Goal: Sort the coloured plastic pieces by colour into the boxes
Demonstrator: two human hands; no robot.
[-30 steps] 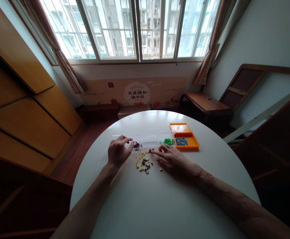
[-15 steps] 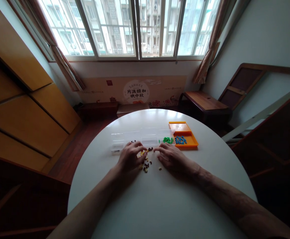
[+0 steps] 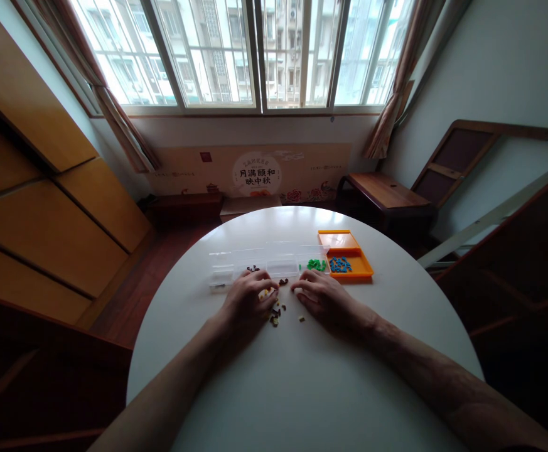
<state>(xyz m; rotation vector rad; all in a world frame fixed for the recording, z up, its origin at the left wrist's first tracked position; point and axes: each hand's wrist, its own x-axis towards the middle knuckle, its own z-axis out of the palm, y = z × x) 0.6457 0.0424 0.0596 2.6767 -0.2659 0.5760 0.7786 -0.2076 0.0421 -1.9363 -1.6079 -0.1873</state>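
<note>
My left hand [image 3: 247, 299] lies palm down on the round white table [image 3: 302, 389], its fingertips on the left edge of a small pile of yellow and dark brown pieces [image 3: 276, 311]. My right hand [image 3: 323, 298] rests flat just right of the pile, fingers pointing left toward it. Behind both hands stands a clear divided box [image 3: 267, 267] with dark pieces [image 3: 253, 269] in one compartment and green pieces [image 3: 316, 265] in its right end. Whether either hand pinches a piece is hidden by the fingers.
An orange tray [image 3: 346, 260] with blue pieces [image 3: 341, 265] sits right of the clear box. A wooden bench [image 3: 386, 194] and a leaning frame [image 3: 471, 157] stand at the right wall. Wooden cabinets [image 3: 42, 213] line the left. Windows fill the far wall.
My left hand came back from the clear box's dark-piece compartment down to the pile. My right hand drew slightly toward me and stays beside the pile.
</note>
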